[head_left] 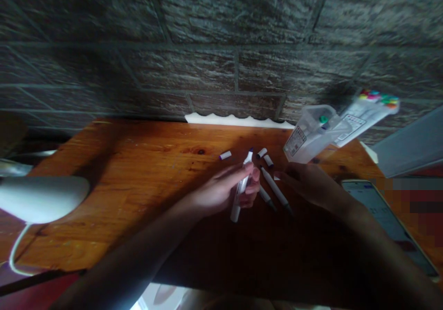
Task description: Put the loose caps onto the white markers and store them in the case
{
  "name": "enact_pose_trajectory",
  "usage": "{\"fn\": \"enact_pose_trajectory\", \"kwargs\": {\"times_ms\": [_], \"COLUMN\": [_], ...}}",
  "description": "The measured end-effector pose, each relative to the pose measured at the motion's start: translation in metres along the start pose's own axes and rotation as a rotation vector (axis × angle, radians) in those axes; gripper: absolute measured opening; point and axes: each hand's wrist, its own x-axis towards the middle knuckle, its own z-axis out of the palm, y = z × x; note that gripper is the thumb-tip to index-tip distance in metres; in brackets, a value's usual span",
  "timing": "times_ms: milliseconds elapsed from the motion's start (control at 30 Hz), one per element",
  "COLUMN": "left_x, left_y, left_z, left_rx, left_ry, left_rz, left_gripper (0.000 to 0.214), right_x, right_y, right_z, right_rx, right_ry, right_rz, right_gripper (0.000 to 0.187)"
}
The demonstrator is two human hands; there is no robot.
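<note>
My left hand (221,187) is closed around a white marker (236,211), held upright at a tilt with its dark purple tip bare and pointing away from me. My right hand (309,183) is low over the table, its fingertips closed on a small white marker cap (277,178), partly hidden. Between my hands lie two uncapped markers, a longer-looking one (277,189) and another marker (267,198) partly behind my left fingers. Beyond them rest three loose caps: a purple-edged cap (225,155), a second cap (262,153) and a third cap (268,161).
A clear plastic case (308,139) with a few markers stands at the back right, beside a fuller marker case (363,116). A phone (384,217) lies at the right. At the left is a white lamp head (44,197). A brick wall (214,70) borders the wooden table (138,162).
</note>
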Motion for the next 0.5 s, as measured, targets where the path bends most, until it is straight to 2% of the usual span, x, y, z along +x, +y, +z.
{"fn": "enact_pose_trajectory", "kwargs": {"times_ms": [133, 233, 267, 367, 433, 500], "left_x": [0.005, 0.009, 0.010, 0.011, 0.010, 0.007], "left_y": [0.001, 0.002, 0.002, -0.004, -0.010, -0.015], "left_z": [-0.001, 0.002, 0.003, 0.007, 0.009, 0.010], "left_rx": [-0.011, 0.024, 0.032, 0.029, 0.061, 0.183], "left_ry": [0.109, 0.256, 0.283, 0.273, 0.232, 0.186], "left_rz": [0.087, 0.220, 0.257, 0.314, 0.266, 0.185], "left_gripper": [0.032, 0.034, 0.035, 0.042, 0.046, 0.051], "right_x": [-0.003, -0.011, -0.014, -0.023, -0.027, -0.029], "right_y": [-0.003, -0.016, -0.022, -0.042, -0.051, -0.055], "right_z": [-0.006, -0.009, -0.008, 0.006, 0.017, 0.023], "right_rx": [-0.008, 0.072, 0.120, 0.213, 0.208, 0.229], "right_ry": [0.043, 0.189, 0.237, 0.310, 0.318, 0.347], "right_rz": [-0.048, -0.215, -0.290, -0.539, -0.677, -0.736], "right_gripper": [0.036, 0.020, 0.021, 0.040, 0.047, 0.044]}}
